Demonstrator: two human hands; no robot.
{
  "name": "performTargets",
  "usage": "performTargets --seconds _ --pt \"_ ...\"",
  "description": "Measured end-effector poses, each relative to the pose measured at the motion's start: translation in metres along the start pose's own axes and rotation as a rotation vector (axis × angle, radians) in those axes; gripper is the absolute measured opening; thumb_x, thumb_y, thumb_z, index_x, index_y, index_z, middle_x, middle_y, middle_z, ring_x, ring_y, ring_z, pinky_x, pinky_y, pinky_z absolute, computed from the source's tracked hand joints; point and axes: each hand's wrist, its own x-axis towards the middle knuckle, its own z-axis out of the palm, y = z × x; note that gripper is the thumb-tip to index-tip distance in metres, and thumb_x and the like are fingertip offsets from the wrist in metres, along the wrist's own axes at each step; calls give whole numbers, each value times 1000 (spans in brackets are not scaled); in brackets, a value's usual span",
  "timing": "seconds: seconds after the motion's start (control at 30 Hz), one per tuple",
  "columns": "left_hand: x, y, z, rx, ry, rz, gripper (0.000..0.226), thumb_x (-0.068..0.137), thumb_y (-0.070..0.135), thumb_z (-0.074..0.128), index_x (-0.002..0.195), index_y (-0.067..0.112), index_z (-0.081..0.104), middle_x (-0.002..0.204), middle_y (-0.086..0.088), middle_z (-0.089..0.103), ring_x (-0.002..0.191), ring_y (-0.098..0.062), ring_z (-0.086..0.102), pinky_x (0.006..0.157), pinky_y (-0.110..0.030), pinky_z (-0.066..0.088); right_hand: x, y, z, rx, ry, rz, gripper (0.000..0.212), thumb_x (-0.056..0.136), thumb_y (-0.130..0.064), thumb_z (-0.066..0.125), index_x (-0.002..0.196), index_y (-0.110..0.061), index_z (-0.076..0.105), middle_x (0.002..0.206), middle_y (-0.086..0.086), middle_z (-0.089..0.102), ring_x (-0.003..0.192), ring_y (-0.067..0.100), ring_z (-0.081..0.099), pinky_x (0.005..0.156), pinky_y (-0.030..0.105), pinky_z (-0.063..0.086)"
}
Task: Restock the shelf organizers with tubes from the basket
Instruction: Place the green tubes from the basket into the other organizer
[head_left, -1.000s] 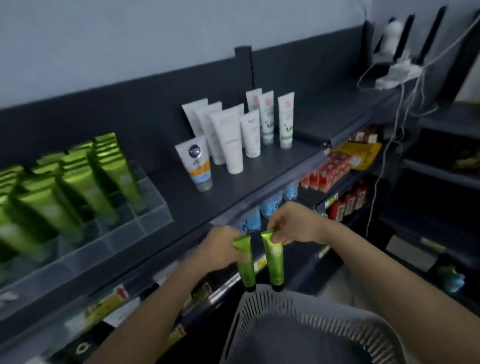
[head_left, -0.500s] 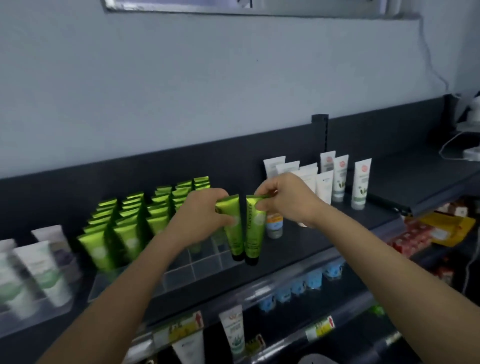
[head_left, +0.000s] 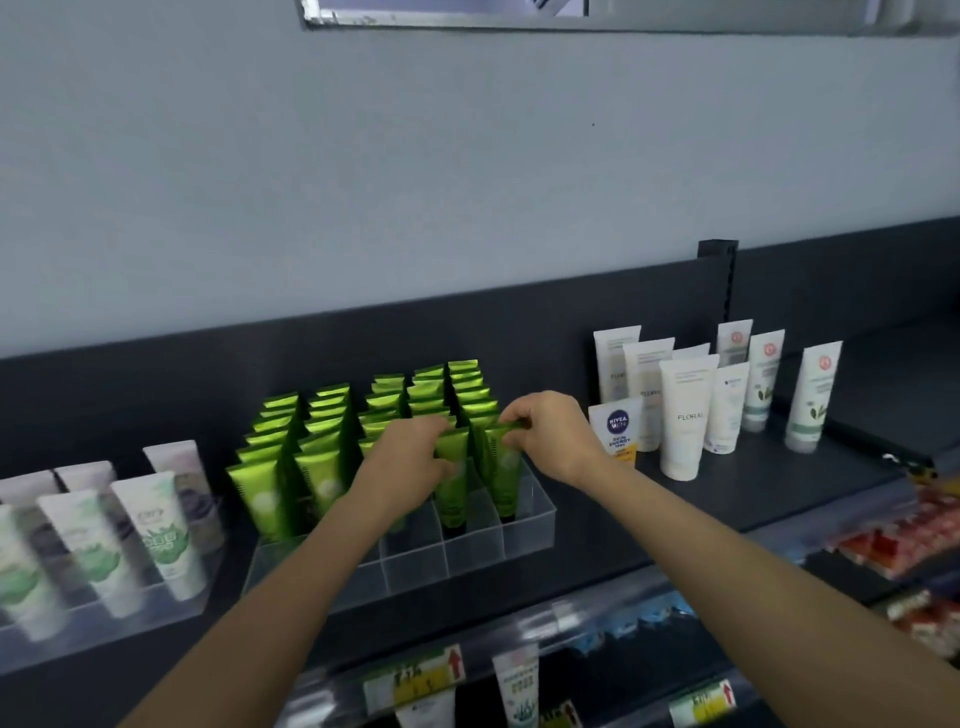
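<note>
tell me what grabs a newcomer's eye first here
The dense block of bright green tubes in the clear organizer at mid-shelf stands out. The left hand grips a green tube and the right hand pinches a second green tube, both cap-down in its front-right compartments. White tubes stand to the right.

1. Left hand (head_left: 410, 457) and right hand (head_left: 556, 436): 1.0 s ago low in centre frame, just above the basket. Now mid-frame, over the clear organizer (head_left: 524, 538).
2. Left green tube (head_left: 450, 491) and right green tube (head_left: 506, 478): 0.5 s ago hanging in the air in front of the organizer. Now cap-down inside its two rightmost columns, near the front, side by side.
3. Basket: seen at bottom edge 1.0 s ago, now out of frame.
4. View has tilted up; more wall shows.
</note>
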Motion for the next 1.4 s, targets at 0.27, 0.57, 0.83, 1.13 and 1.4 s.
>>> performTargets --seconds 0.27,0.57,0.83,1.13,1.4 --pt "2 -13 13 69 6 -24 38 82 24 72 114 10 58 90 -1 56 86 -19 57 70 -30 45 6 7 12 12 -16 0 25 86 -11 67 111 -8 69 113 7 67 103 16 59 83 14 37" --pt "-4 -3 0 161 175 31 45 81 33 70 120 15 57 114 -2 57 104 -20 54 80 -33 46 5 11 12 116 92 78 20 86 -11 66 105 -6 65 102 7 65 89 10 54 78 19 42" --pt "-16 28 -1 142 276 166 50 78 34 74 120 13 59 115 -4 57 113 -21 50 89 -31 42 -16 13 -9 165 133 117 31 86 -14 67 114 -6 60 100 8 66 91 15 58 81 23 46" --pt "-50 98 78 15 -131 377 60 84 40 67 136 15 48 137 -4 51 125 -20 48 102 -31 39 -126 70 -46 120 136 273 19 81 -9 70 99 -4 67 97 9 69 88 18 63 81 25 50" --pt "-102 136 204 -94 -529 491 53 83 39 68 129 18 56 125 -3 59 116 -22 54 96 -33 44 -272 164 -28 27 -91 648 16 84 -11 68 98 -5 70 99 8 71 92 19 65 84 27 50"
